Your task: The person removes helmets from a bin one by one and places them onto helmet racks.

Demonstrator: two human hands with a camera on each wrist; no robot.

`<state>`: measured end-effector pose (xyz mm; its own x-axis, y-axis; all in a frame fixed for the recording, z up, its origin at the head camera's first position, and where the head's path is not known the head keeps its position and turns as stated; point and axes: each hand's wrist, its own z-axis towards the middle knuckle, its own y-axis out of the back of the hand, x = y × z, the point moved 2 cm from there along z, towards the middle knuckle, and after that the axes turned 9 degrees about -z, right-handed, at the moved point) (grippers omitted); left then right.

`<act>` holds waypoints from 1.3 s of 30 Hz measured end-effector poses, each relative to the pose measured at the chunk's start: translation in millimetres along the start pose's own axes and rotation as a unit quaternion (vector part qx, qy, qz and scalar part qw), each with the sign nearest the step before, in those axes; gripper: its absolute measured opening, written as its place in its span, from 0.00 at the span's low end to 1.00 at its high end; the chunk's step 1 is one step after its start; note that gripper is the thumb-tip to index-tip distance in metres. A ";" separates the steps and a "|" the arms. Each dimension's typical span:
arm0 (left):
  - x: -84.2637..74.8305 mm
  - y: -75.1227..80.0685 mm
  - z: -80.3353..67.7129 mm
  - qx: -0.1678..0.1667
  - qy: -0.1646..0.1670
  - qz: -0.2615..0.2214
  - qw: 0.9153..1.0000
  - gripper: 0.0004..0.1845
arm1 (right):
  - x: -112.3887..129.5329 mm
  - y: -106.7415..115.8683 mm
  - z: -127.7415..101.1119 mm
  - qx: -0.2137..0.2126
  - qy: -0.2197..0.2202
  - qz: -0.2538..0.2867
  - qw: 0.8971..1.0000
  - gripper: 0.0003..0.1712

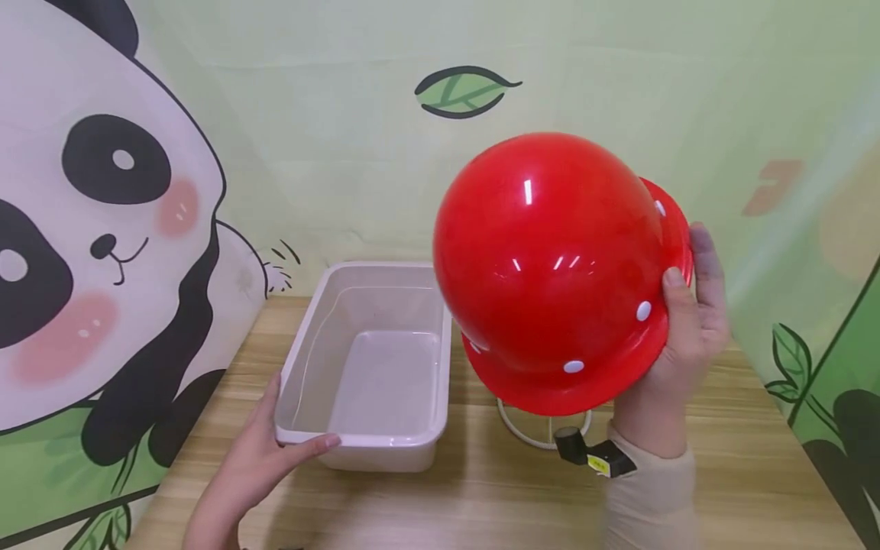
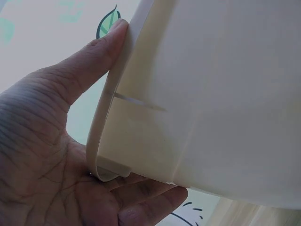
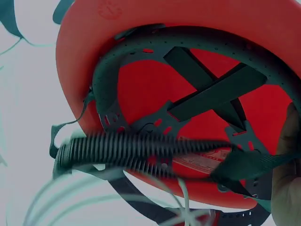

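A red hard hat [image 1: 543, 252] is held up over the right side of the wooden table, dome toward the head camera. My right hand [image 1: 694, 321] grips its brim at the right, thumb on the outside. In the right wrist view, the hat's underside shows a dark suspension harness [image 3: 207, 89] and a ribbed headband strap [image 3: 117, 148] hanging loose. Left of the hat stands a white plastic basin [image 1: 385, 441] with nothing inside. My left hand [image 1: 264, 443] holds its near left corner, thumb along the front rim and fingers round the left side.
Below the hat, partly hidden by it, a white wire stand [image 1: 545, 443] rests on the wooden table [image 1: 522, 504]. A cloth backdrop [image 1: 330, 153] with a panda and leaves rises behind and beside the table. A small black camera [image 1: 594, 454] sits on the right wrist.
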<state>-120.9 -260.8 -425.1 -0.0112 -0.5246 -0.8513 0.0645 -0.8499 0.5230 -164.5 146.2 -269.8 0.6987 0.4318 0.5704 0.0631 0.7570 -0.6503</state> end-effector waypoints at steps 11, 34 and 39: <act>0.3 0.0 -2.7 0.004 0.000 -0.009 1.000 0.60 | -24.7 56.4 12.9 -0.079 -0.060 -0.013 0.995 0.25; -1.8 1.3 -3.3 0.007 -0.003 -0.008 1.000 0.60 | -66.3 133.6 -3.6 -0.048 -0.103 -0.203 0.973 0.25; -2.7 0.9 -1.8 0.006 -0.003 -0.019 1.000 0.60 | -59.1 133.9 9.7 -0.054 -0.174 -0.186 0.965 0.26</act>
<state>-119.0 -260.2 -422.4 -0.0201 -0.4927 -0.8700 0.0510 -0.8695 0.4913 -204.2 226.7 -385.7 0.3322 0.2925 0.8967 0.3513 0.8439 -0.4054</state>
